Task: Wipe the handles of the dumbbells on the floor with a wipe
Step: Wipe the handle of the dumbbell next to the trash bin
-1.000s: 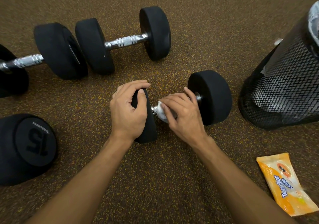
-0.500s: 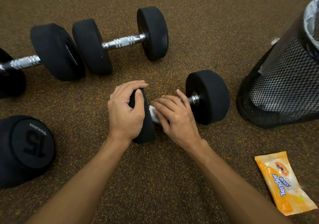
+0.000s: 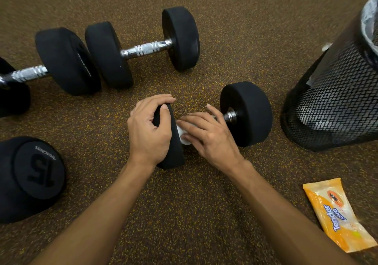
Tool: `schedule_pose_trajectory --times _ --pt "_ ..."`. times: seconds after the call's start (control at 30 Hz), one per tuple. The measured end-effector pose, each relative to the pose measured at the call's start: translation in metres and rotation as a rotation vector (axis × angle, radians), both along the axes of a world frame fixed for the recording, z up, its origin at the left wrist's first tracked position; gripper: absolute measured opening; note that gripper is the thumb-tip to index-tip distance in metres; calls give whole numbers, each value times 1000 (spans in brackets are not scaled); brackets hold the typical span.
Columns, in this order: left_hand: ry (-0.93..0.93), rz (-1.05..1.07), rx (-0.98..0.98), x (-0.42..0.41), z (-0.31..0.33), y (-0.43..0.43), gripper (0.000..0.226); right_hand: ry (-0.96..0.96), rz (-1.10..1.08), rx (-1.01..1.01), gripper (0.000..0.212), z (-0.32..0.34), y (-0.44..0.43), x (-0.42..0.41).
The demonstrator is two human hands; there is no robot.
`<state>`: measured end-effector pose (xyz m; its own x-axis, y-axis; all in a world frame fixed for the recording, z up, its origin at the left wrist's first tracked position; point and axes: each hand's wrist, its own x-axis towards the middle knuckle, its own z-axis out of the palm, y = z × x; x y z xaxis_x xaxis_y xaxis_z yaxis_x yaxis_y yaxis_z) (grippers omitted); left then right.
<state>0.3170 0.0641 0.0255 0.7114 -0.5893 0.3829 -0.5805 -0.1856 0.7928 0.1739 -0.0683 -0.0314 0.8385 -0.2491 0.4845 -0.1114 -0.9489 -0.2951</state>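
At the near left of the floor [image 3: 184, 203], an upended dumbbell [image 3: 30, 174] marked 15 stands alone. Beyond it two more lie end to end: the far-left dumbbell [image 3: 61, 60], its steel bar running out of view, and the middle dumbbell [image 3: 146, 49], its bar fully bare. Neither hand touches these three. The pictures do not say whether their bars are already done or yet to be wiped.

In the centre, the left hand [image 3: 149, 134] grips the left weight of the near dumbbell [image 3: 249, 113]. Its fingers curl over the top and the thumb lies on the inner face, which keeps the dumbbell from rolling. It sits as it did a second ago.

Just right of it, the wipe [image 3: 182, 135] shows as a white wad against the handle [image 3: 230, 116], right beside that left weight. The right hand [image 3: 208, 138] is wrapped over the wipe, fingers bent round the bar.

This hand is what has changed. A second ago it covered the bar up to the right weight. Now it has slid left, and the shiny right end of the handle lies uncovered. The stroke has likely reached the left end, so this handle seems nearly wiped.

To the right stands a mesh bin [image 3: 331, 105], and at the near right lies an orange packet of wipes [image 3: 337, 213].
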Motion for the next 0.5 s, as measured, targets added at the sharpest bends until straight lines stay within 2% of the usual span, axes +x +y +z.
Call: schedule_pose_trajectory --times 0.5 --pt "10 3 23 1 -1 0 27 12 -39 31 38 2 -14 -12"
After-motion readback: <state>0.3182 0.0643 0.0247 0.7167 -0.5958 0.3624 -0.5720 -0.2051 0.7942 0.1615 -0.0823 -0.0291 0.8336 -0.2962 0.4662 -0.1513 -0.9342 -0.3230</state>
